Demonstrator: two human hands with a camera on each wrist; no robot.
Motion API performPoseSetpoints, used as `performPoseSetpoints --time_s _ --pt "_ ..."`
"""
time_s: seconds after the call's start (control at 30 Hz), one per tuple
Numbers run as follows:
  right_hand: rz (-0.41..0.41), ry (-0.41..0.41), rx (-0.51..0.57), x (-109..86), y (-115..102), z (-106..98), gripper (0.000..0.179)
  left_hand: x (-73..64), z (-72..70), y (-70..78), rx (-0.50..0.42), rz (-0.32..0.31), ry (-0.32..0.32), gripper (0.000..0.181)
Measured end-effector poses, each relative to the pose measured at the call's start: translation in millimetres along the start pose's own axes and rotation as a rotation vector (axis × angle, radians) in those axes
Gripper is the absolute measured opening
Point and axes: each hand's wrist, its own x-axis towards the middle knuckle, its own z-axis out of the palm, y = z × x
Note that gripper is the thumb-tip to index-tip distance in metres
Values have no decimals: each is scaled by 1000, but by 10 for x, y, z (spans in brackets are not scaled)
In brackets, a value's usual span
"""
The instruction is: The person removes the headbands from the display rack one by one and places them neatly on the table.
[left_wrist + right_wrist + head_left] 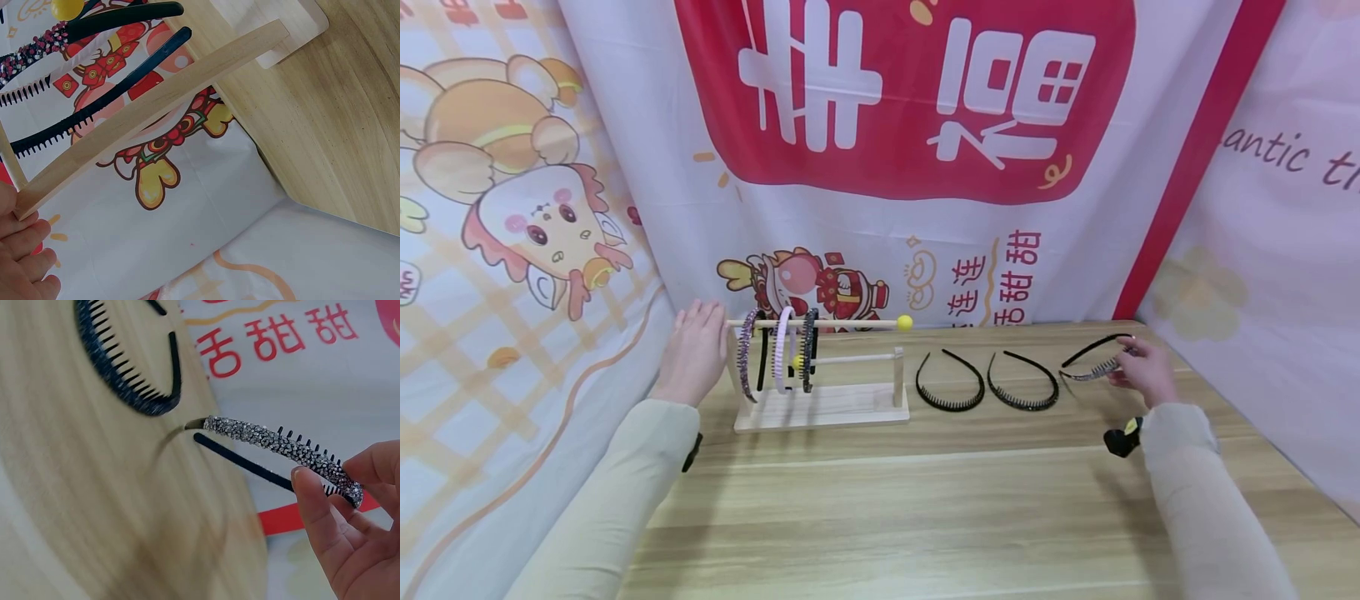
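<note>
My left hand (691, 350) is at the left post of a wooden headband rack (820, 417), thumb and fingers gripping the post's top end (37, 197). On the upper rod hang a purple glittery headband (745, 358), a pale pink headband (780, 354) and a dark glittery headband (808, 350). Far to the right, my right hand (1146, 371) pinches a silver rhinestone headband (269, 439) between thumb and fingers, near the middle of its band. That headband is tilted, with one tip close over the table.
Two black toothed headbands, one plain (951, 406) and one glittery (1030, 404), lie on the wooden table (880, 517) between rack and right hand. Yellow balls cap the rods, one on the upper rod (905, 322). Printed cloth (865, 217) hangs behind and at both sides.
</note>
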Motion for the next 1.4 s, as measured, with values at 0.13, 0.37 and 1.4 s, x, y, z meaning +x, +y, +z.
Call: performPoseSetpoints --time_s 0.13,0.37,1.4 --pt "19 8 22 -36 102 -25 50 0 7 -6 1 3 8 38" --pt "78 -3 -37 -77 307 -63 44 4 29 -33 8 3 19 37" --pt "53 -139 -370 -80 442 -53 41 11 28 -13 12 5 21 38"
